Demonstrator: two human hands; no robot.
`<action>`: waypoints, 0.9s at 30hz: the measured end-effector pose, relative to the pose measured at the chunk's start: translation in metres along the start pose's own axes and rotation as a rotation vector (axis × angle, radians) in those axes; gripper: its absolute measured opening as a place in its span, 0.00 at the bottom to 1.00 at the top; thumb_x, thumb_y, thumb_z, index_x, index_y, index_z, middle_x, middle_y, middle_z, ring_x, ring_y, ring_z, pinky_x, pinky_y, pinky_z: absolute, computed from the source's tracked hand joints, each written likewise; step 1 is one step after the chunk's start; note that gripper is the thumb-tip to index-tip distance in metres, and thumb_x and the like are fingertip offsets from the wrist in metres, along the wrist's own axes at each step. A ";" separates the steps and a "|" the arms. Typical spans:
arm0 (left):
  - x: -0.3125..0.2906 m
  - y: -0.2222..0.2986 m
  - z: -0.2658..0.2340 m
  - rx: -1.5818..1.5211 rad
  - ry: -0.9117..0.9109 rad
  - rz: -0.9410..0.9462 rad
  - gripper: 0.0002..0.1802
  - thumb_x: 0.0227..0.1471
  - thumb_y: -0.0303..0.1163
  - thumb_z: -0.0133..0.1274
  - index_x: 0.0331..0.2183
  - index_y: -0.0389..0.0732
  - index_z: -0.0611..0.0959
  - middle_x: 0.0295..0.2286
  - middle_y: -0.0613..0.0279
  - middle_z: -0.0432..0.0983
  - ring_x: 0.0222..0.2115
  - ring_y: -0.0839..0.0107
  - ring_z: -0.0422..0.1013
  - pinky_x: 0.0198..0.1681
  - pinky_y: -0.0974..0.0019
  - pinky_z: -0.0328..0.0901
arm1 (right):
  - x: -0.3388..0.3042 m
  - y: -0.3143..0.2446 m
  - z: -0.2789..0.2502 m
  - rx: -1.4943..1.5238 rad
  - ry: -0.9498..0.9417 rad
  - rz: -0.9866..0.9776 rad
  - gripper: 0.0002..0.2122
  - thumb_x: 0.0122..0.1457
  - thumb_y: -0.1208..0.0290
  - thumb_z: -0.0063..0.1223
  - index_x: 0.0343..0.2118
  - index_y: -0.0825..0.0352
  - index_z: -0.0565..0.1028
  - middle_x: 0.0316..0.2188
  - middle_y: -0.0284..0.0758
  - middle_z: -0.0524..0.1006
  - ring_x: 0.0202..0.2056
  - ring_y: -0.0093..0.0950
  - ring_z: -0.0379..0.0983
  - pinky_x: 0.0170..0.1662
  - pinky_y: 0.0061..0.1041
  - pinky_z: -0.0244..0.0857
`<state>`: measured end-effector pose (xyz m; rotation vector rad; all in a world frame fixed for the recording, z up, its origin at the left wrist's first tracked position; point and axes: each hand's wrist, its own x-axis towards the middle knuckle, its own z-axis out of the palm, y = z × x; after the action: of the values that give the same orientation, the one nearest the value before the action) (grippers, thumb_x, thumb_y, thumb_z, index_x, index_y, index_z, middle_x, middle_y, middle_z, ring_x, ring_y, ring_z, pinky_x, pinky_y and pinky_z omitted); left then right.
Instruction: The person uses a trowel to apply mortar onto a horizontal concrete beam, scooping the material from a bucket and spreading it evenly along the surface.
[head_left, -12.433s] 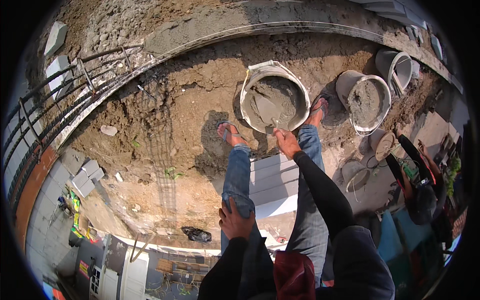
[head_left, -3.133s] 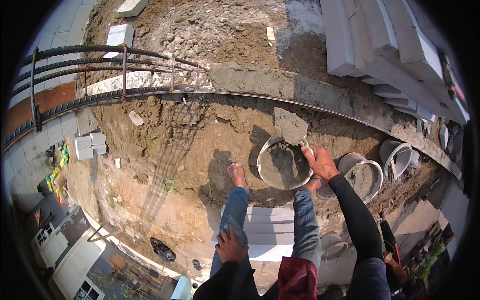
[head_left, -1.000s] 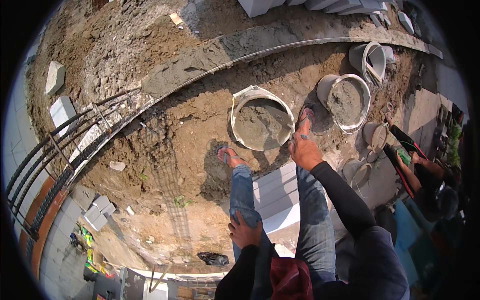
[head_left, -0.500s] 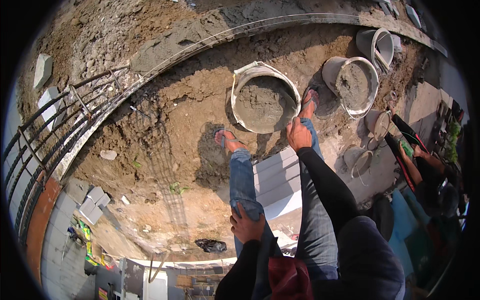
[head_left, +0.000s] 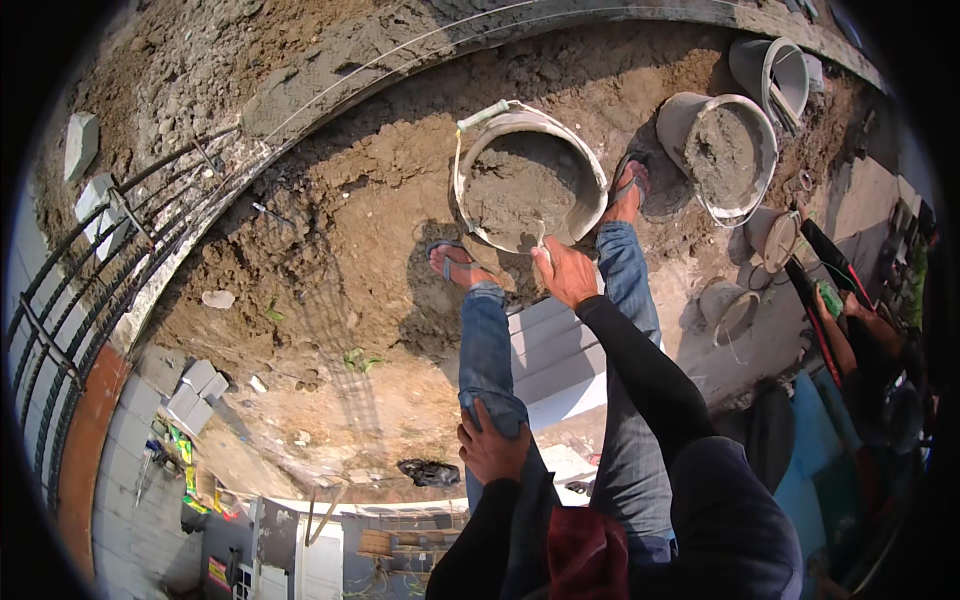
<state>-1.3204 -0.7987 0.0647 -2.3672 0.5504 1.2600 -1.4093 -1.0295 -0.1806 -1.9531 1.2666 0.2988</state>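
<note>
My right hand is closed at the near rim of a bucket of wet grey mortar. It grips what looks like a trowel; only its thin, pale neck shows above the mortar, and the blade is hidden. The bucket stands upright on the soil between my feet, its wire handle with a pale grip lying over the far left rim. My left hand rests on my left knee, fingers spread over the denim, holding nothing.
A second bucket of mortar tilts at the right, with another bucket behind it. Steel rebar curves along the left. Pale blocks lie between my legs. A co-worker's hands appear at far right. A string runs along the far mortar-covered edge.
My right hand has shifted slightly left and toward me along the rim, and the trowel's neck now shows at the bucket's near side. My left hand stays on the knee.
</note>
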 end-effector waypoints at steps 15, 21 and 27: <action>0.002 -0.004 -0.003 0.025 0.027 -0.024 0.55 0.37 0.54 0.66 0.65 0.47 0.66 0.60 0.46 0.63 0.59 0.43 0.63 0.53 0.40 0.67 | 0.020 0.005 -0.005 0.271 -0.042 0.417 0.28 0.67 0.46 0.44 0.50 0.72 0.77 0.35 0.61 0.79 0.42 0.60 0.76 0.46 0.52 0.68; 0.001 0.018 -0.007 0.056 0.018 0.023 0.54 0.36 0.54 0.66 0.65 0.47 0.67 0.60 0.47 0.64 0.58 0.44 0.64 0.53 0.41 0.68 | 0.047 0.004 0.049 0.428 -0.012 0.270 0.33 0.65 0.44 0.47 0.50 0.77 0.75 0.25 0.53 0.80 0.28 0.50 0.79 0.35 0.45 0.71; 0.003 0.021 -0.015 0.070 0.021 -0.001 0.54 0.37 0.54 0.66 0.65 0.48 0.67 0.60 0.47 0.64 0.59 0.44 0.63 0.53 0.40 0.67 | 0.027 0.004 -0.025 0.882 -0.604 0.435 0.27 0.67 0.48 0.48 0.50 0.74 0.74 0.11 0.31 0.66 0.10 0.22 0.63 0.13 0.26 0.60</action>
<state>-1.3192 -0.8243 0.0661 -2.3257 0.5904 1.1972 -1.4046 -1.0660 -0.1812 -0.7528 1.1162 0.4126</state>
